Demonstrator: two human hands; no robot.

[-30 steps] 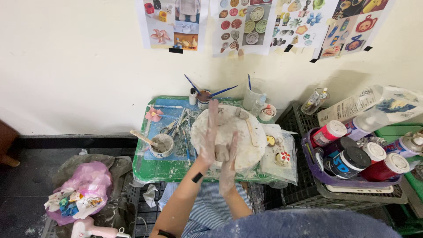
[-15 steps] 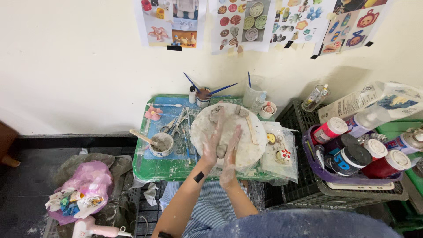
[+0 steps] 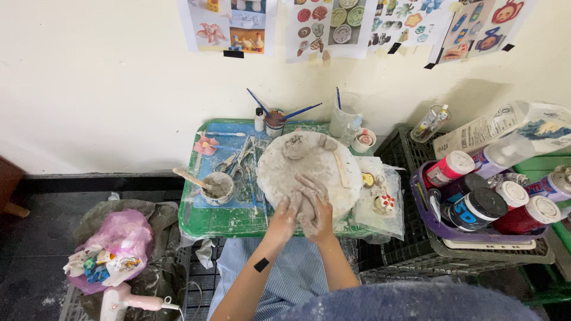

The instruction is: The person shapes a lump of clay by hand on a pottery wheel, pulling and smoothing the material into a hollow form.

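Note:
Both my hands are pressed together around a grey lump of clay (image 3: pixel 307 204) at the near edge of a round clay-smeared board (image 3: pixel 309 166). My left hand (image 3: pixel 284 218) cups the lump from the left, and my right hand (image 3: pixel 322 214) closes over it from the right. Both hands are coated in clay. Further clay pieces (image 3: pixel 295 145) lie at the board's far side, and a wooden stick (image 3: pixel 341 169) rests along its right part. The board sits on a green tray (image 3: pixel 205 220).
A small bowl of slip with a wooden tool (image 3: pixel 217 187) stands left of the board, beside metal tools. Brush cups (image 3: pixel 275 122) line the back. Paint jars fill a purple basket (image 3: pixel 485 202) on black crates at right. A pink bag (image 3: pixel 119 241) and hair dryer (image 3: pixel 128 300) lie at left.
My hands were flat with fingers stretched over the middle of the board; they have drawn back to its near edge and closed together around the clay lump.

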